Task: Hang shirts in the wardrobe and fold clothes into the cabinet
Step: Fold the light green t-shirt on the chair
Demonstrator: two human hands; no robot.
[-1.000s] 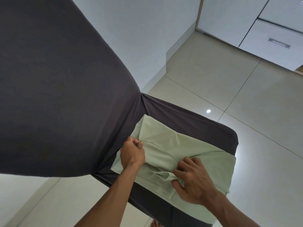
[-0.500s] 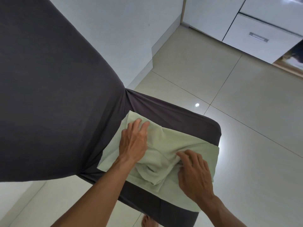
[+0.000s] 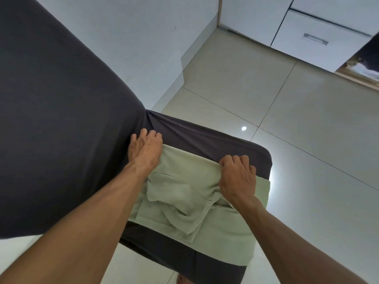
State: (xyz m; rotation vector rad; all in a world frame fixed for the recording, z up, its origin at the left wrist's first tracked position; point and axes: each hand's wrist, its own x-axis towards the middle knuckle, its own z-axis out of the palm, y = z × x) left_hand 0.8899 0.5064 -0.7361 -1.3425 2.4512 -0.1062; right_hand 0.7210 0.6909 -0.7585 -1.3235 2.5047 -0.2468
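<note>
A pale green garment (image 3: 207, 228) lies partly folded on the seat of a chair under a dark grey cover (image 3: 205, 140). My left hand (image 3: 146, 149) sits on the garment's far left corner with its fingers curled over the edge, against the chair's backrest (image 3: 61, 119). My right hand (image 3: 238, 175) pinches the far edge of the folded layer near the seat's right side. Bunched cloth lies between my forearms.
White cabinets with a handled drawer (image 3: 315, 39) stand at the back right. Beside them is an open wood-edged compartment (image 3: 367, 66) with dark things inside. A white wall (image 3: 143, 37) runs on the left. Glossy beige floor tiles (image 3: 287, 119) surround the chair.
Both hands have moved away from me to the garment's far edge, carrying a layer of cloth over. My left hand went from flat on the cloth to its far corner.
</note>
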